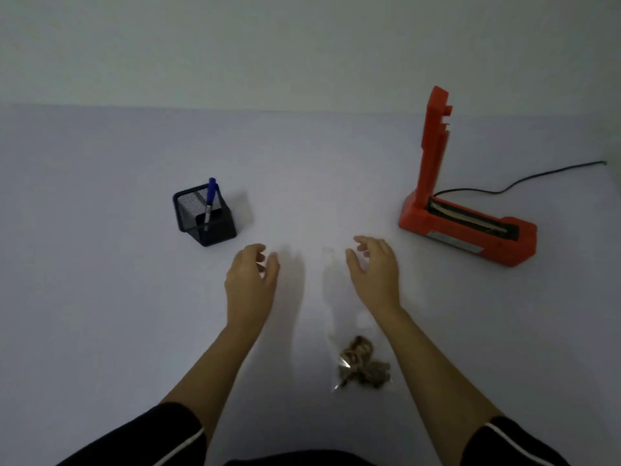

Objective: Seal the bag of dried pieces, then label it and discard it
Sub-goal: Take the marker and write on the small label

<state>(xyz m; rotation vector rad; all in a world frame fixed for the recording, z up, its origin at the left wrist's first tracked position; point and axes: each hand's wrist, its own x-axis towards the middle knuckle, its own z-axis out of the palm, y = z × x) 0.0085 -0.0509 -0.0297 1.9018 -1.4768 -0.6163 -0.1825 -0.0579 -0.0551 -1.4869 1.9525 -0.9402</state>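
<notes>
A long clear plastic bag lies flat on the white table, its brown dried pieces bunched at the near end. Its open end points away from me, between my hands. My left hand hovers left of the bag with loosely curled fingers, holding nothing. My right hand hovers just right of the bag's far end, fingers also relaxed and empty. An orange heat sealer stands at the right with its arm raised upright. A blue marker stands in a black mesh pen holder at the left.
The sealer's black power cord runs off to the right across the table. A pale wall rises behind the table's far edge. My dark sleeves show at the bottom of the view.
</notes>
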